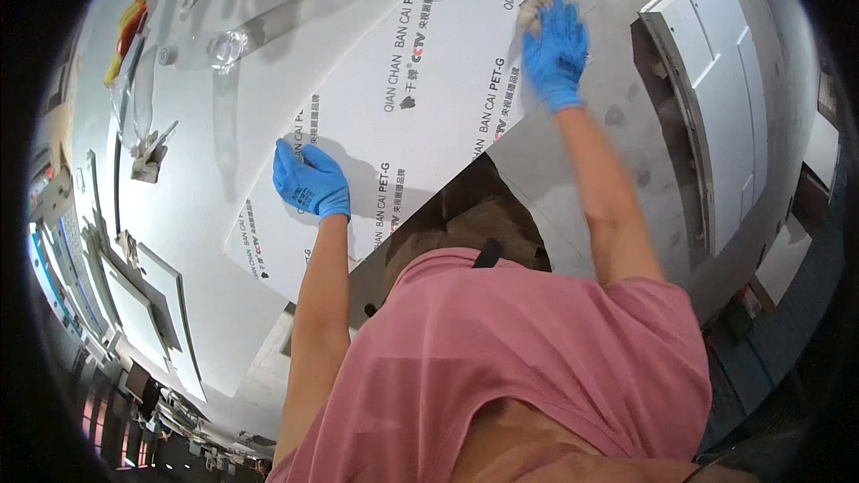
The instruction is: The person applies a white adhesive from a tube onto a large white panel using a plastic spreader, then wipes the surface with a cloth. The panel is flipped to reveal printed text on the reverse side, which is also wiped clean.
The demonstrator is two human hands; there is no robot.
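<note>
A long white panel point(358, 125) covered in printed film lies aslant in front of me. My left hand point(311, 181), in a blue glove, rests on the panel's near left part. Its fingers are stretched out and nothing shows in it. My right hand point(557, 49), also blue-gloved, reaches to the panel's far right end. Its fingers press on a crumpled off-white cloth point(533, 13), which shows at the left of the fingertips; the rest of the cloth is under the hand.
A clear plastic bottle point(201, 49) lies on the white work surface point(242, 0) at the far left. Near it are a red and yellow object point(131, 27) and a dirty scraper-like tool point(152, 156). White panels point(707, 80) stand at the right; more boards point(148, 304) lie at the left.
</note>
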